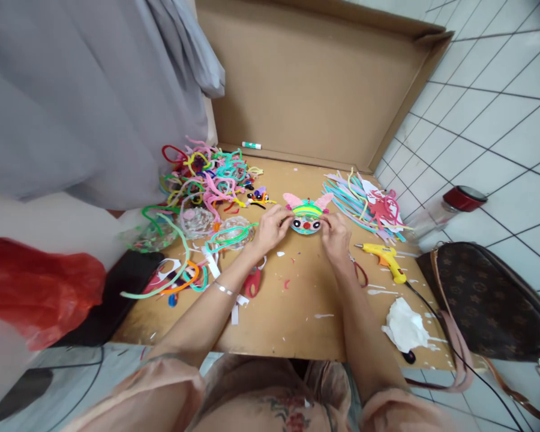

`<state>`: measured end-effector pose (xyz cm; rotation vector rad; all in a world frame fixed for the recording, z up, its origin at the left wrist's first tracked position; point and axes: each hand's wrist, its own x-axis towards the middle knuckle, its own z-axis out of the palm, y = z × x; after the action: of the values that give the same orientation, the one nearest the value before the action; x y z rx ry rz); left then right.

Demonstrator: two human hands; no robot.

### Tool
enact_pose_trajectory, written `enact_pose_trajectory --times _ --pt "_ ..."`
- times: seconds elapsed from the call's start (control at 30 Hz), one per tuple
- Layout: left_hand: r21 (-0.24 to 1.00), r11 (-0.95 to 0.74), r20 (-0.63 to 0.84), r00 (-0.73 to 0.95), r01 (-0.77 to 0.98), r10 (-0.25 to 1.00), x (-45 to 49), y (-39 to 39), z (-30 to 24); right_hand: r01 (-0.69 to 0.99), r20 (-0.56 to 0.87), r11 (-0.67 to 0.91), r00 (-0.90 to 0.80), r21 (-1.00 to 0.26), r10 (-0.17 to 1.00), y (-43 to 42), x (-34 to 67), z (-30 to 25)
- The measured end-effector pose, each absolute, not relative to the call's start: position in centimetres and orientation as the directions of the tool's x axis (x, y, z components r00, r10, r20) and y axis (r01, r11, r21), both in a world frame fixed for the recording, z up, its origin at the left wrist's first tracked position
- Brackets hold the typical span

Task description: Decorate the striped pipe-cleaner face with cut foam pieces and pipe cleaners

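Observation:
Between my two hands, near the middle of the table, is a small animal-face craft (pixel 306 224) with pink ears, green and yellow stripes, black-and-white eyes and a red nose. My left hand (pixel 273 228) pinches its left edge, fingers closed. On the opposite edge, my right hand (pixel 336 234) grips it with thumb and fingers together. The face points toward me. A looped green pipe cleaner (pixel 229 239) lies left of my left hand. Red-handled scissors (pixel 252 282) rest below my left wrist, partly covered by my forearm.
A tangle of coloured pipe cleaners (pixel 211 180) fills the back left. Straight pipe cleaners (pixel 348 201) lie at the back right. A yellow glue gun (pixel 386 259), crumpled white tissue (pixel 405 324), a brown handbag (pixel 490 300) and a red-lidded bottle (pixel 454 207) stand right. Cardboard (pixel 315 78) rises behind.

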<state>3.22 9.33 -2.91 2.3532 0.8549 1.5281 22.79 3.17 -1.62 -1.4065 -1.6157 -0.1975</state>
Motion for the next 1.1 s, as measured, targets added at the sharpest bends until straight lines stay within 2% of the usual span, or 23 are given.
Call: enact_pose_trajectory --times 0.2,0.77,1.1 --pt "0.499 -0.812 0.769 0.279 0.302 0.576 3.5 9.5 -3.6 0.836 0.733 0.336 0.11 -0.433 0.671 3.3 23.2 -2.2" --pt "0.552 -0.77 0.74 0.237 0.321 0.629 4.0 9.5 -3.7 0.836 0.72 0.31 0.137 -0.452 0.681 3.8 23.0 -2.4" --pt "0.631 -0.701 0.669 0.224 0.332 0.708 3.7 9.2 -3.6 0.86 0.717 0.288 0.12 -0.42 0.687 4.3 22.7 -2.1"
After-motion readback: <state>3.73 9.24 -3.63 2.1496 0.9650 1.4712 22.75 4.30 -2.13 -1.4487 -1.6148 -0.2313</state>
